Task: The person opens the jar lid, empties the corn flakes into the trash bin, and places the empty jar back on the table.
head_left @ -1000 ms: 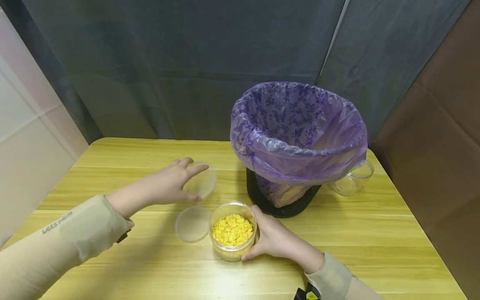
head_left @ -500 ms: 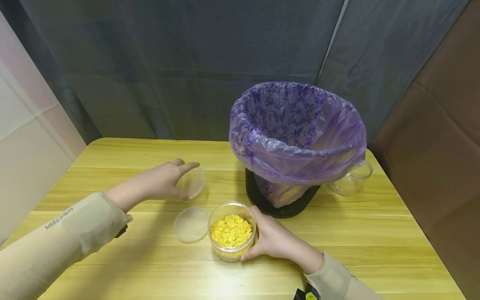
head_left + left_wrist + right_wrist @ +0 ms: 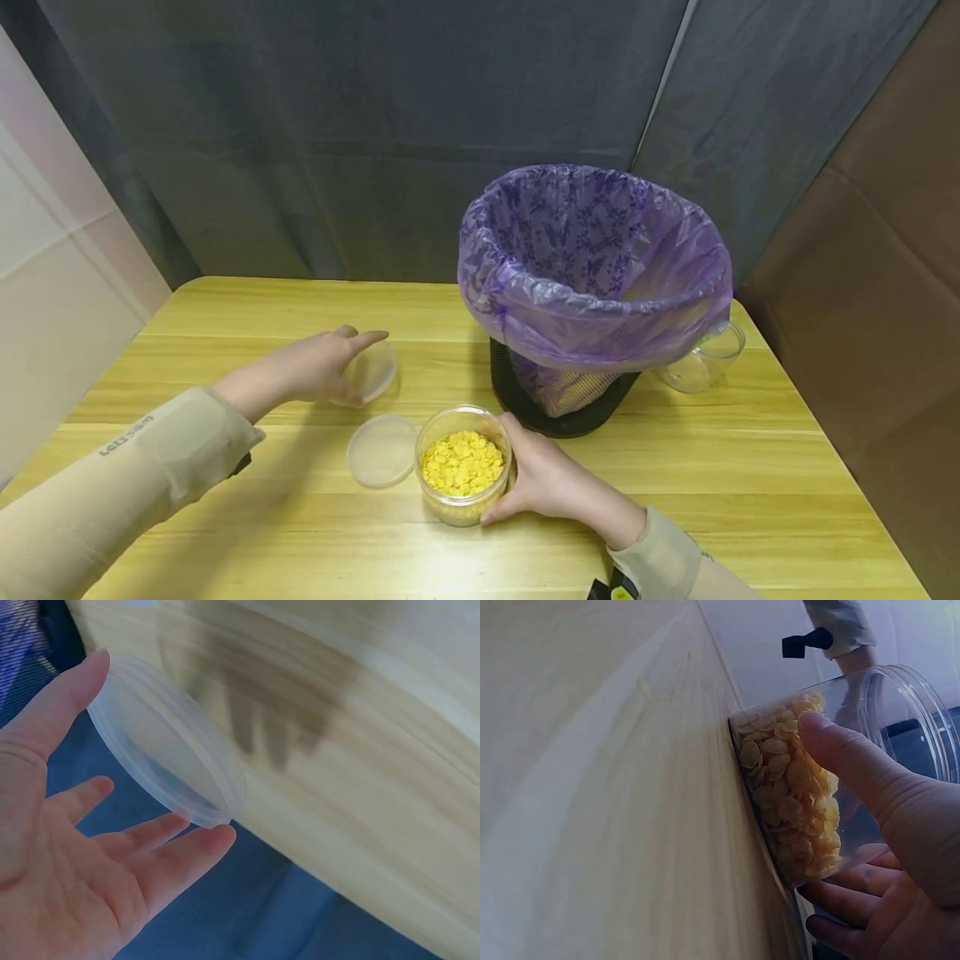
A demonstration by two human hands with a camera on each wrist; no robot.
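Observation:
Between thumb and fingertips, my left hand [image 3: 318,367] pinches a translucent round lid [image 3: 375,369] by its rim, tilted above the table. The left wrist view shows this lid [image 3: 169,746] edge-on, with a raised rim. My right hand [image 3: 551,475] holds the side of a clear jar [image 3: 457,510], its thumb in front and fingers behind. Yellow flakes [image 3: 463,462], like cereal, fill the lower part of the uncovered jar, which stands upright on the table. A second translucent disc [image 3: 382,451] lies flat just left of the jar.
Behind the jar stands a black mesh bin [image 3: 566,421] lined with a purple plastic bag [image 3: 600,333]. A second clear jar [image 3: 693,371] is partly hidden to the bin's right. The wooden table [image 3: 300,533] ends at a dark curtain [image 3: 337,150].
My left hand has moved a little left, carrying the lid away from the bin and tilting it more. My right hand and the jar have stayed in place.

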